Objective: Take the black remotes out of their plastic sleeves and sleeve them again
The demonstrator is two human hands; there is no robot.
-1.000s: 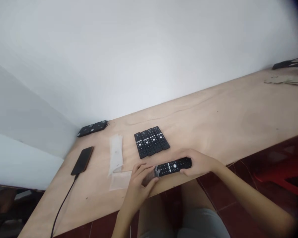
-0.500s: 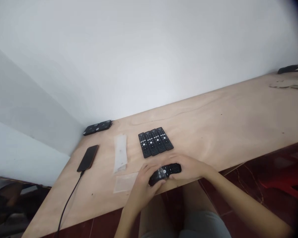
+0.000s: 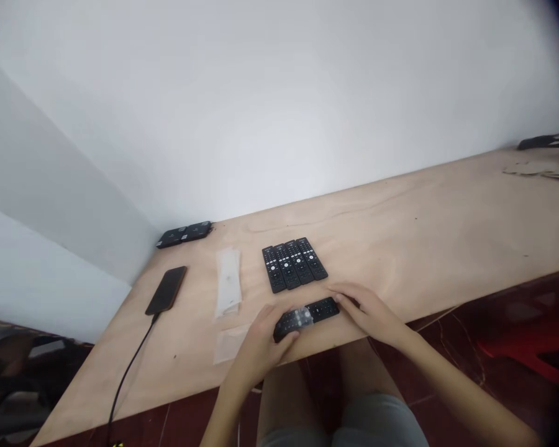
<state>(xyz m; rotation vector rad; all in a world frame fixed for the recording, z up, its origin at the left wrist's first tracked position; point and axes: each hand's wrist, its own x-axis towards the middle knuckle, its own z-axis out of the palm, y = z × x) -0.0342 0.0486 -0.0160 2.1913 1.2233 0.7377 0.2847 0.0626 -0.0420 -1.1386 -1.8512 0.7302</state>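
A black remote control [image 3: 325, 308] lies at a slant between my hands, close to the table's front edge. A clear plastic sleeve [image 3: 304, 318] covers about its left half. My left hand [image 3: 264, 338] is closed around the sleeved end, thumb on the near side and fingers on the far side. At the bare right end, my right hand [image 3: 370, 313] holds the tip with thumb and fingertips. Just beyond them, several black remotes [image 3: 294, 265] lie side by side, buttons up.
Clear plastic sleeves [image 3: 228, 282] lie left of the remotes, another sleeve [image 3: 228, 345] nearer me. Further left are a phone [image 3: 166, 290] with a black cable [image 3: 133, 367] and two black boxes [image 3: 184, 234] by the wall. Cardboard pieces [image 3: 543, 169] lie far right on the wooden table [image 3: 428, 248].
The sleeve now covers more of the remote, reaching past its white round button. My right hand has drawn back to the remote's right tip, and its fingers cover less of it.
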